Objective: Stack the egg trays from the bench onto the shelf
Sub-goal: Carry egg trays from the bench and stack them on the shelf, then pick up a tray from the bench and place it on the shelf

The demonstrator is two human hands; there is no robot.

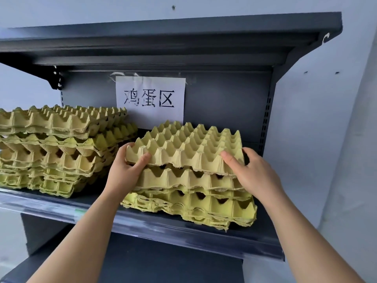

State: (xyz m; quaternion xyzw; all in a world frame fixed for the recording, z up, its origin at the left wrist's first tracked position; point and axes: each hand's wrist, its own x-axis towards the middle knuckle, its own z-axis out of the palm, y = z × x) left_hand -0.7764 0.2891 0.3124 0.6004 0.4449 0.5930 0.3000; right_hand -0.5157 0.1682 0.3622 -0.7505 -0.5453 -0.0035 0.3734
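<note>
Your left hand (126, 168) and right hand (252, 173) each clasp an end of the top egg tray (183, 148) on the right stack (189, 201); behind, the shelf (142, 223) sign (150, 99) reads "鸡蛋区".

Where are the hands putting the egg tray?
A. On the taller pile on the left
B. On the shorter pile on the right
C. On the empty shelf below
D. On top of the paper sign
B: the left hand and right hand each have a grip on one end of the top egg tray, which sits on the right-hand pile, apart from the taller left pile.
</note>
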